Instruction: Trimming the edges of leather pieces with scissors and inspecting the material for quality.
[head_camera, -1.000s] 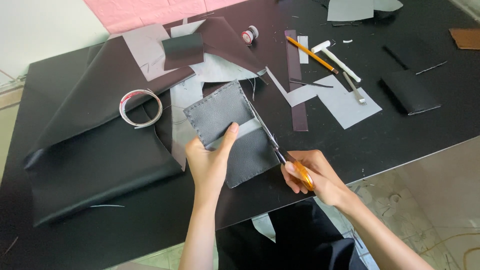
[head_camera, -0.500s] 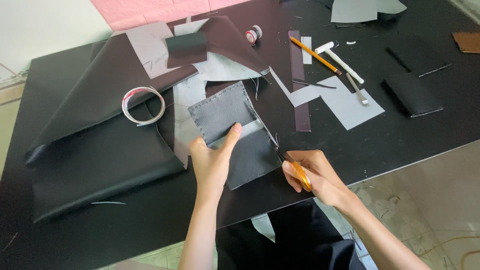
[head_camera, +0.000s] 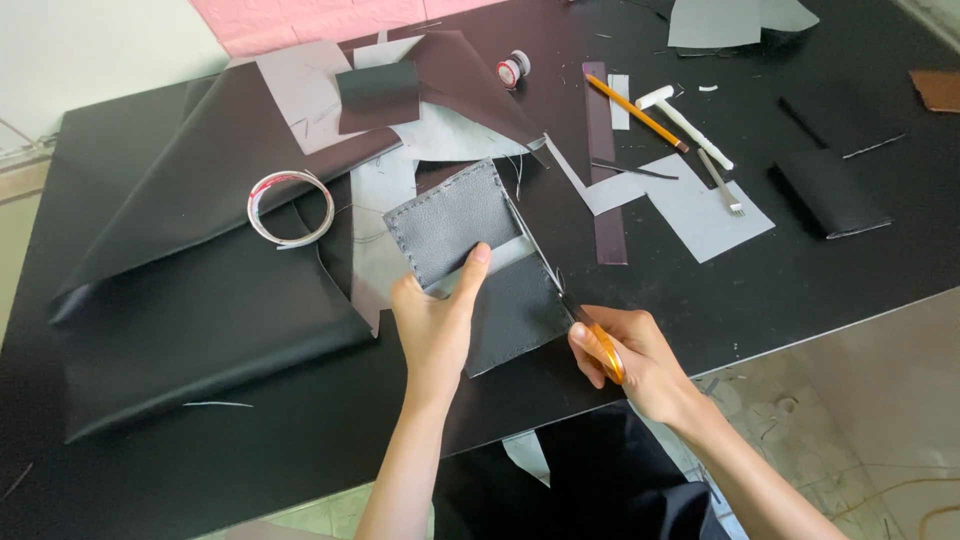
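Scissors (head_camera: 585, 325) with orange handles sit clenched in the right hand (head_camera: 630, 360), blades running up along the right edge of a stitched dark leather piece (head_camera: 480, 255) that lies near the front edge of the desk (head_camera: 860, 290), about midway along it. The left hand (head_camera: 435, 320) is grasping that piece from below, thumb pressed flat on its face, fingers apparently tucked beneath. Around it lie grey paper patterns (head_camera: 690, 205), a large sheet of dark leather (head_camera: 190, 300) spread toward the left edge, and a tape ring (head_camera: 290, 207) resting on that sheet. Farther back, toward the rear edge, are a thread spool (head_camera: 513, 69), a dark strip (head_camera: 603, 165), an orange pencil (head_camera: 635, 111), a white-handled tool (head_camera: 685, 124) and a pronged chisel (head_camera: 722, 185); a folded black wallet piece (head_camera: 832, 192) lies toward the right edge. As I judge it, the risk is the blades wandering inward into the line of stitch holes, which would happen if the held piece flexes or slips under the thumb; the thumb also sits close enough to the cut line to be nicked if the piece shifts
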